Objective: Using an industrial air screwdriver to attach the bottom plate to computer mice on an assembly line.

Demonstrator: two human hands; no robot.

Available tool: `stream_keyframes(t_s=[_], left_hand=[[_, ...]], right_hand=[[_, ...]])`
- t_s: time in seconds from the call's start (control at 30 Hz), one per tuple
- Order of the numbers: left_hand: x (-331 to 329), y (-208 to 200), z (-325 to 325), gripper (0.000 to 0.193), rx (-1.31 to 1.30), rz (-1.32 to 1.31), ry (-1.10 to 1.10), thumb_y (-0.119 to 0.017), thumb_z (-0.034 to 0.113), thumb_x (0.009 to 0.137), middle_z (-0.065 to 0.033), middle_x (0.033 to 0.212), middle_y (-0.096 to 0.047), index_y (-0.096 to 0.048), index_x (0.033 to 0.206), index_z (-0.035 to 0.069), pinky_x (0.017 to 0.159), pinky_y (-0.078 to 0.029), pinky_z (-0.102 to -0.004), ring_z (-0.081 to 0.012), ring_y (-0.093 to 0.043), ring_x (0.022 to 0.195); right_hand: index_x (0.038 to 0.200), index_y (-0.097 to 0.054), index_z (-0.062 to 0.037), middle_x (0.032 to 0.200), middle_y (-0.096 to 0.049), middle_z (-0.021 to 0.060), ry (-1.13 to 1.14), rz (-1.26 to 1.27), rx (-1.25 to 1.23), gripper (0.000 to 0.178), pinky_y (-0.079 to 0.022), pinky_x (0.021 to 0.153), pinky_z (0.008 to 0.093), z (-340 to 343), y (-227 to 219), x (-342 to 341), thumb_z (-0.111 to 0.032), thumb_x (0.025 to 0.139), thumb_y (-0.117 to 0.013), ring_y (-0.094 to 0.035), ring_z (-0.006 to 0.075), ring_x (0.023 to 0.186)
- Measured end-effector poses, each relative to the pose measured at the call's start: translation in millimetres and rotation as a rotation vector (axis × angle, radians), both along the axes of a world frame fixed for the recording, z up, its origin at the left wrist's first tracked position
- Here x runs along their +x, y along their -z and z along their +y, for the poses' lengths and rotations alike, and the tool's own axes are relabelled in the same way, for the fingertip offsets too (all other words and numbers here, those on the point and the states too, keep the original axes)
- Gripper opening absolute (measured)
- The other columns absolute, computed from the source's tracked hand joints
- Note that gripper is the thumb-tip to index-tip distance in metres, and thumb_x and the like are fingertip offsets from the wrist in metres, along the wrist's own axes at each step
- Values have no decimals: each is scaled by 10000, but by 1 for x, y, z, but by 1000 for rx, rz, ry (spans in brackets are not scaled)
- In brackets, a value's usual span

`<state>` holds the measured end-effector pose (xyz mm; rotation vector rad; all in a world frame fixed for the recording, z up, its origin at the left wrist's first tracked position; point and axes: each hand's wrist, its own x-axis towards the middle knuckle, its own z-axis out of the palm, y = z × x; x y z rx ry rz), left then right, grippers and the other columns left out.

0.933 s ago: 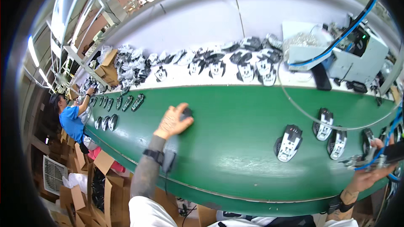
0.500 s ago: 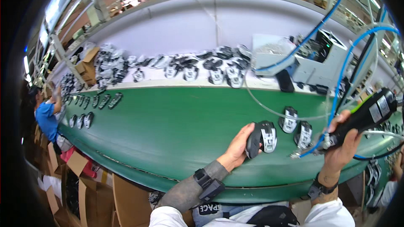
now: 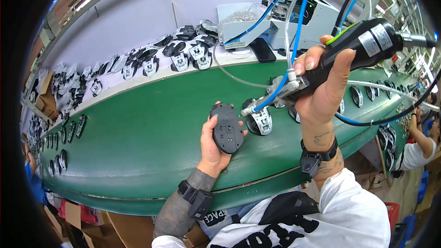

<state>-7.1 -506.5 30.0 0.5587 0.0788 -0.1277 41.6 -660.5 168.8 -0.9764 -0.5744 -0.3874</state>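
Note:
A black computer mouse rests in my left hand, underside up, with screw holes showing on it. The thumb lies along its left edge and fingertips show at its right. My right hand is wrapped around a black electric screwdriver with a green stripe. Its metal nose points down to the left and stops a little to the right of the mouse, apart from it. Just beyond the nose, a half-built mouse with a white inner frame lies on the green conveyor belt.
Blue and clear hoses hang down to the screwdriver. A screw feeder box and a phone sit on the back ledge. Mouse shells line the ledge. Other people work at both ends, one arm visible right.
My left hand has turned the mouse so its black underside faces up. The screwdriver has come closer to it, its nose now beside the mouse. The view has swung to the right.

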Motion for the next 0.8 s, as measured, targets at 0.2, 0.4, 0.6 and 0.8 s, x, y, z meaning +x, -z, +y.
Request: stream_keyframes(t_s=[0.2,0.4,0.6,0.8], left_hand=[[-3,3,5,503,-21,5,32,-433,327,846,-78,1154,-466,-319,1313,180,750,-506,-434,-249,-558,903],[-1,4,2,527,-51,-37,66,-421,316,846,-87,1205,-433,-275,1338,200,765,-505,-440,-257,-550,915],[-4,0,-1,522,-28,-65,49,-417,315,848,-89,1216,-429,-279,1336,191,775,-503,-447,-261,-548,922],[-5,-2,0,509,-44,-58,58,-439,309,849,-84,1195,-440,-303,1321,171,773,-503,-438,-248,-548,908]], right_hand=[[1036,-444,-76,649,-448,0,97,-73,111,501,-401,575,240,8,2,0,-540,849,-464,-464,127,592],[1006,-453,-82,650,-450,3,118,-44,122,481,-394,566,222,8,0,4,-533,840,-488,-456,119,604],[988,-449,-78,653,-450,4,86,-45,119,481,-390,558,218,7,0,4,-532,837,-496,-452,119,601],[993,-441,-65,658,-454,6,81,-71,75,510,-388,557,220,8,-1,0,-545,830,-496,-445,119,601]])
